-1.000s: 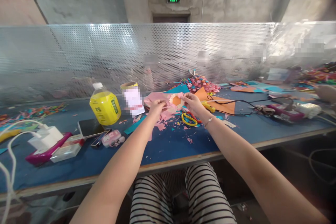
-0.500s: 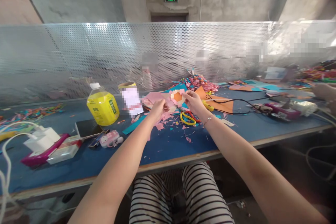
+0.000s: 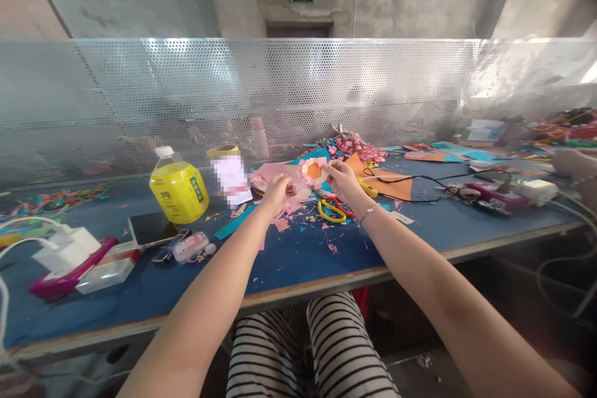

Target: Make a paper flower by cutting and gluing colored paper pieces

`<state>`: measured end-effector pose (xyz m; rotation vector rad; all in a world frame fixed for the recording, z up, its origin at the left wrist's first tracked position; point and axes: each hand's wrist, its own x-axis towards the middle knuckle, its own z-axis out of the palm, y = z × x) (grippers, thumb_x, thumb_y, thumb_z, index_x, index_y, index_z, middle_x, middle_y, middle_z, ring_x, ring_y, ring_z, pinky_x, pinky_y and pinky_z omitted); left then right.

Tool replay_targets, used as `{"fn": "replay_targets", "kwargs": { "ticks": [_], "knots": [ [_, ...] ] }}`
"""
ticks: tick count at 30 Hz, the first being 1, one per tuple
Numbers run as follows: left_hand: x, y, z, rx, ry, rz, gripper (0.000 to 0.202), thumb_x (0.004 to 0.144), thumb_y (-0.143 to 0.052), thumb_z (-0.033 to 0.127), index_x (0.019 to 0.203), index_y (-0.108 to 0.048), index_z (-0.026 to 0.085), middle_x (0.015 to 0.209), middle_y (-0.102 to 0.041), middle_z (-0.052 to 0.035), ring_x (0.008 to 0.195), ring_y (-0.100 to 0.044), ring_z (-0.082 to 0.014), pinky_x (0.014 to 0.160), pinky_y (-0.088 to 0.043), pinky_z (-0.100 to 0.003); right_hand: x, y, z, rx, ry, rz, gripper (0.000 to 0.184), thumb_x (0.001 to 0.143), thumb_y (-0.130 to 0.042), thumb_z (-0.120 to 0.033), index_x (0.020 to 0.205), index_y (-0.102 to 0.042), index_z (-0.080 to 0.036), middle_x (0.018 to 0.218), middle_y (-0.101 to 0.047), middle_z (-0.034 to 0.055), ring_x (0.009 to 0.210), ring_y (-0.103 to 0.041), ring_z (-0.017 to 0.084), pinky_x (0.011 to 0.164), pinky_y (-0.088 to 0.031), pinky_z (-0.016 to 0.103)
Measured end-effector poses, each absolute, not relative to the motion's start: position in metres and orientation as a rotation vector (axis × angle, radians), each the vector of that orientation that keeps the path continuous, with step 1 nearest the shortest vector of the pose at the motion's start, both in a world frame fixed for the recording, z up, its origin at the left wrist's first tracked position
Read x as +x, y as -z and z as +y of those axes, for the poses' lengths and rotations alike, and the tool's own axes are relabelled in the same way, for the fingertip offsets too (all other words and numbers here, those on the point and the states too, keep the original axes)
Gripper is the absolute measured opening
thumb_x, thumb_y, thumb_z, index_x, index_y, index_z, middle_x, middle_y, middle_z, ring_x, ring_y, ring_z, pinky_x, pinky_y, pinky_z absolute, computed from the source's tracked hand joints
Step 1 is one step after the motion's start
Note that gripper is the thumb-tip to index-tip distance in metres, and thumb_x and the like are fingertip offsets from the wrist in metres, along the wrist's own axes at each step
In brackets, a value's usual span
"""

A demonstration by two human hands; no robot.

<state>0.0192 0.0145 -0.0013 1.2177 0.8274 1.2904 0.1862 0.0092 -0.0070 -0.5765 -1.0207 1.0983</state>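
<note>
My right hand (image 3: 342,179) pinches the right edge of a pink and cream paper ring (image 3: 308,169) with an orange middle, held above the table. To its left, my left hand (image 3: 280,193) has its fingers pressed together; whatever is between them is too small to make out. Pink paper sheets (image 3: 270,175) lie behind my left hand. Below the ring rest yellow-handled scissors (image 3: 332,211), with an orange-red handle beside them. Pink paper scraps (image 3: 281,224) are scattered under my hands.
A yellow-labelled bottle (image 3: 178,189), a phone (image 3: 153,229) and a power strip with white chargers (image 3: 69,261) stand left. Behind are a heap of paper bits (image 3: 352,148) and a perforated metal screen (image 3: 186,93). A yellow-handled glue gun (image 3: 367,188) lies right, its black cord trailing. Another person's arm (image 3: 578,168) shows far right.
My left hand has shifted very slightly, its fingers still together. The right hand keeps hold of the paper ring in nearly the same place. The view has moved a little, and my legs have shifted.
</note>
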Motion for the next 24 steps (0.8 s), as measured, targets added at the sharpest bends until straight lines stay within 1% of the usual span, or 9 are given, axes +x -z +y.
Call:
{"fn": "replay_targets", "kwargs": {
  "ticks": [4,8,10,12,16,18,20,22,24],
  "knots": [
    [0.0163,0.004,0.015,1.433,-1.283,0.953,0.025,0.053,-0.069,0.03,0.054,-0.05,0.015,0.05,-0.047,0.0042,0.048,-0.046,-0.0063,0.049,-0.04,-0.02,0.187,0.0052,0.0073,-0.596,-1.08,-1.026,0.027,0.054,-0.072,-0.032,0.06,-0.049,-0.019,0.058,-0.045,-0.0065,0.053,-0.044,0.003,0.051,-0.039,0.016],
    [0.0135,0.005,0.0169,1.507,-1.242,1.028,0.031,0.046,-0.075,0.036,0.062,-0.06,0.013,0.053,-0.054,0.0014,0.049,-0.048,-0.0068,0.052,-0.041,-0.022,0.1871,0.0038,0.0069,-0.597,-1.066,-1.012,0.028,0.053,-0.073,-0.032,0.06,-0.049,-0.019,0.057,-0.044,-0.0069,0.051,-0.043,0.003,0.048,-0.037,0.016],
    [0.0127,0.0057,0.0191,1.478,-1.226,1.03,0.036,0.045,-0.075,0.042,0.063,-0.061,0.013,0.055,-0.058,-0.0002,0.049,-0.05,-0.0076,0.053,-0.043,-0.023,0.1873,0.0038,0.0075,-0.594,-1.063,-1.008,0.028,0.052,-0.073,-0.032,0.059,-0.049,-0.019,0.056,-0.044,-0.007,0.051,-0.043,0.003,0.047,-0.036,0.016],
    [0.0125,0.0069,0.021,1.457,-1.214,1.047,0.04,0.046,-0.072,0.049,0.058,-0.058,0.013,0.055,-0.058,-0.0012,0.048,-0.051,-0.0086,0.053,-0.043,-0.024,0.1876,0.004,0.0081,-0.589,-1.06,-1.008,0.029,0.052,-0.073,-0.032,0.059,-0.049,-0.019,0.055,-0.044,-0.007,0.05,-0.042,0.003,0.046,-0.036,0.016],
    [0.014,0.0095,0.0222,1.476,-1.128,1.127,0.047,0.053,-0.063,0.059,0.048,-0.052,0.014,0.048,-0.055,-0.0021,0.045,-0.051,-0.0098,0.051,-0.042,-0.024,0.1883,0.0041,0.0082,-0.588,-1.051,-1.019,0.029,0.052,-0.073,-0.033,0.059,-0.049,-0.019,0.054,-0.044,-0.0069,0.049,-0.041,0.003,0.046,-0.035,0.016],
    [0.0148,0.01,0.0218,1.507,-1.092,1.138,0.046,0.058,-0.06,0.059,0.048,-0.055,0.014,0.052,-0.059,-0.0045,0.048,-0.053,-0.011,0.053,-0.042,-0.024,0.1884,0.0037,0.0078,-0.601,-1.043,-1.025,0.03,0.052,-0.073,-0.034,0.059,-0.048,-0.019,0.055,-0.044,-0.0069,0.049,-0.041,0.003,0.046,-0.036,0.017],
    [0.0151,0.0094,0.0208,1.531,-1.085,1.122,0.042,0.064,-0.058,0.055,0.052,-0.06,0.014,0.06,-0.063,-0.0074,0.054,-0.056,-0.0127,0.057,-0.043,-0.025,0.1887,0.0032,0.0077,-0.617,-1.03,-1.026,0.03,0.052,-0.072,-0.035,0.059,-0.048,-0.019,0.055,-0.043,-0.0068,0.049,-0.041,0.004,0.047,-0.036,0.017],
    [0.015,0.0078,0.0187,1.529,-1.093,1.094,0.035,0.069,-0.056,0.047,0.058,-0.064,0.015,0.07,-0.067,-0.0093,0.063,-0.059,-0.0144,0.063,-0.043,-0.025,0.1892,0.0028,0.008,-0.628,-1.016,-1.028,0.031,0.052,-0.072,-0.036,0.059,-0.047,-0.019,0.056,-0.043,-0.0066,0.05,-0.041,0.004,0.048,-0.036,0.018],
    [0.0151,0.0055,0.0151,1.509,-1.078,1.039,0.024,0.071,-0.056,0.037,0.067,-0.067,0.015,0.077,-0.068,-0.0094,0.071,-0.06,-0.0152,0.067,-0.042,-0.026,0.1893,0.0029,0.0083,-0.636,-1.008,-1.028,0.032,0.052,-0.072,-0.036,0.06,-0.046,-0.02,0.057,-0.042,-0.0064,0.051,-0.041,0.004,0.048,-0.036,0.018]
  ]
}}
